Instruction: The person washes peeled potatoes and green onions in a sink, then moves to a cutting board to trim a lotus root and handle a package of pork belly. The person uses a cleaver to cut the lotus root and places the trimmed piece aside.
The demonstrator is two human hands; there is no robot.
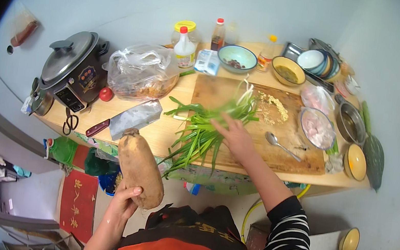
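Note:
My left hand (128,196) holds a large brown root vegetable (141,170) by its lower end, in front of the table edge. My right hand (235,136) is over a bunch of green onions (202,135), its fingers spread and slightly blurred; whether they touch the leaves I cannot tell. The green onions lie across the left part of a wooden cutting board (287,161), some leaves hanging past the table's front edge. Chopped garlic (280,109) and a metal spoon (282,146) are on the board. A cleaver (135,117) with a dark red handle rests left of it.
An electric pressure cooker (71,67), scissors (70,123), a tomato (106,94) and a plastic bag (141,73) are on the left. Bottles and bowls line the back. A glass bowl of raw meat (317,129), a saucepan (351,122) and a green gourd (373,160) stand on the right.

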